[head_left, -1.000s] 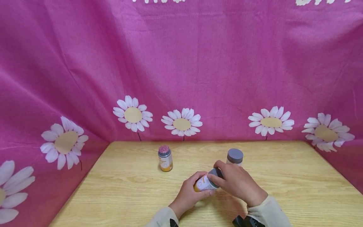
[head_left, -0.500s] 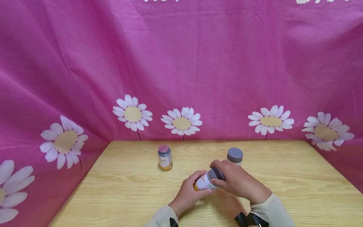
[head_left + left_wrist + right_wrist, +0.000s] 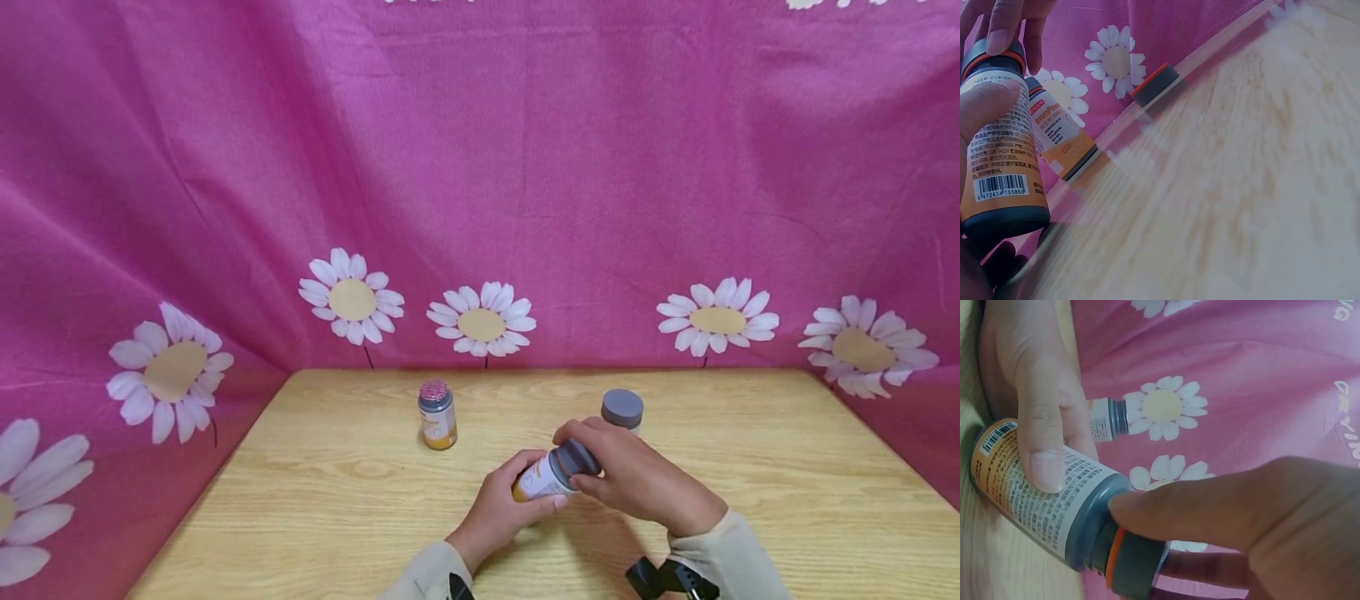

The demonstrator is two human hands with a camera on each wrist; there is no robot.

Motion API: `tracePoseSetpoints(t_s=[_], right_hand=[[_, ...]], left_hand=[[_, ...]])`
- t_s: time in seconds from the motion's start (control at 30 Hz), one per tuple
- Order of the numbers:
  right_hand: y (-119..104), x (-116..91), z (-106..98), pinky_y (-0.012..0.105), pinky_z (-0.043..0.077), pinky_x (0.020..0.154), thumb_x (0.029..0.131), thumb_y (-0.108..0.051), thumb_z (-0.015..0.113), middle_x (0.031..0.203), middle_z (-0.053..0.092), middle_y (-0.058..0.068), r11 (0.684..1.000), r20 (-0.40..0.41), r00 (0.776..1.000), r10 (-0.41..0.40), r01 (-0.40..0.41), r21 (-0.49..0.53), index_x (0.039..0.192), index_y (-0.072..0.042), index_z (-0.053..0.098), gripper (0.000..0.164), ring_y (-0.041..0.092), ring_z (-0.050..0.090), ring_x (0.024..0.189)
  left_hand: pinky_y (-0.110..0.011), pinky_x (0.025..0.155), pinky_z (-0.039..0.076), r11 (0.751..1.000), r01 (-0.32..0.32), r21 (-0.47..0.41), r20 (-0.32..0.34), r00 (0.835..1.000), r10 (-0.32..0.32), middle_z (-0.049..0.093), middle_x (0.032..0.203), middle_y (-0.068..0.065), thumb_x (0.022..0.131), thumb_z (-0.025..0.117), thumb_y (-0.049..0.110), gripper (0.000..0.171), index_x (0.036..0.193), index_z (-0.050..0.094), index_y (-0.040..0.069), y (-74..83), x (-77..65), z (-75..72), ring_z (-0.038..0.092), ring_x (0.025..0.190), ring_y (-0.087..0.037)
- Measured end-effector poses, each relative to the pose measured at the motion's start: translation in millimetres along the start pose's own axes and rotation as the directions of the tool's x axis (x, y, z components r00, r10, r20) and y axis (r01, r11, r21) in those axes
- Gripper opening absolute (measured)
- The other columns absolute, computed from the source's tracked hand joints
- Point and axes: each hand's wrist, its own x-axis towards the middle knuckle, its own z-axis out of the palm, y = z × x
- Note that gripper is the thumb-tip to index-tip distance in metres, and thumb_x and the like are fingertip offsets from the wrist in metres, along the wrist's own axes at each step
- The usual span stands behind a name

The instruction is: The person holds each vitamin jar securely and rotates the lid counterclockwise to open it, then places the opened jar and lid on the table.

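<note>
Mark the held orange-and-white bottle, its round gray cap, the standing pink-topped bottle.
Held orange-and-white bottle (image 3: 1038,506), right wrist view, printed label.
Round gray cap (image 3: 1138,565), right wrist view, side wall.
Standing pink-topped bottle (image 3: 438,427), head view, label.

My head camera gives me a magenta cloth (image 3: 570,167) printed with white daisies (image 3: 480,325), hanging behind a pale, wood-grained table (image 3: 315,500). I have a small white-and-orange bottle (image 3: 438,427) with a pink top upright on the left, and a grey-capped bottle (image 3: 622,407) partly hidden on the right; my right wrist view adds white printed lettering (image 3: 1342,394).
</note>
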Motion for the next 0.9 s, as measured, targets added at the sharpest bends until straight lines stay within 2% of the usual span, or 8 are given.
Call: tracePoseSetpoints(t_s=[0.17, 0.5, 0.77, 0.9], right_hand=[[0, -2, -1, 0.040, 0.050, 0.081, 0.076, -0.001, 0.077, 0.104, 0.061, -0.002, 1.000, 0.006, 1.000, 0.000, -0.001, 0.023, 0.109, -0.015, 0.060, 0.040, 0.015, 0.059, 0.094], [3, -2, -6, 0.041, 0.051, 0.079, 0.076, 0.001, 0.077, 0.104, 0.060, 0.001, 0.999, 0.008, 1.000, 0.022, -0.023, 0.037, 0.110, -0.014, 0.060, 0.041, 0.018, 0.059, 0.093], [5, -1, -6, 0.040, 0.049, 0.076, 0.073, 0.003, 0.077, 0.097, 0.057, -0.001, 0.999, -0.012, 1.000, 0.014, -0.014, 0.038, 0.107, -0.012, 0.057, 0.042, 0.016, 0.055, 0.088], [4, -1, -7, 0.038, 0.048, 0.076, 0.075, 0.001, 0.078, 0.097, 0.056, 0.000, 0.993, 0.032, 0.997, 0.076, -0.079, 0.093, 0.109, -0.008, 0.054, 0.042, 0.016, 0.053, 0.088]], left_hand=[[-0.027, 0.077, 0.044, 1.000, 0.011, -0.004, -0.007, 1.000, -0.011, 0.062, 0.108, 0.008, 0.081, 0.077, 0.037, 0.049, 0.125, 0.059, 0.029, 1.2, -1.5, 1.2, 0.055, 0.090, -0.010], [-0.029, 0.080, 0.044, 0.998, 0.045, -0.039, 0.002, 0.999, -0.045, 0.062, 0.110, 0.008, 0.082, 0.076, 0.036, 0.048, 0.126, 0.058, 0.030, 5.3, -2.9, -2.1, 0.055, 0.093, -0.011], [-0.031, 0.084, 0.044, 0.998, 0.020, -0.058, -0.054, 0.998, -0.023, 0.063, 0.109, 0.007, 0.082, 0.076, 0.034, 0.046, 0.124, 0.057, 0.029, 0.0, 0.9, -3.8, 0.056, 0.096, -0.012], [-0.032, 0.087, 0.043, 0.998, 0.016, -0.060, -0.087, 0.996, -0.021, 0.061, 0.110, 0.007, 0.083, 0.076, 0.034, 0.047, 0.125, 0.055, 0.030, -2.8, 7.9, -3.4, 0.055, 0.099, -0.012]])
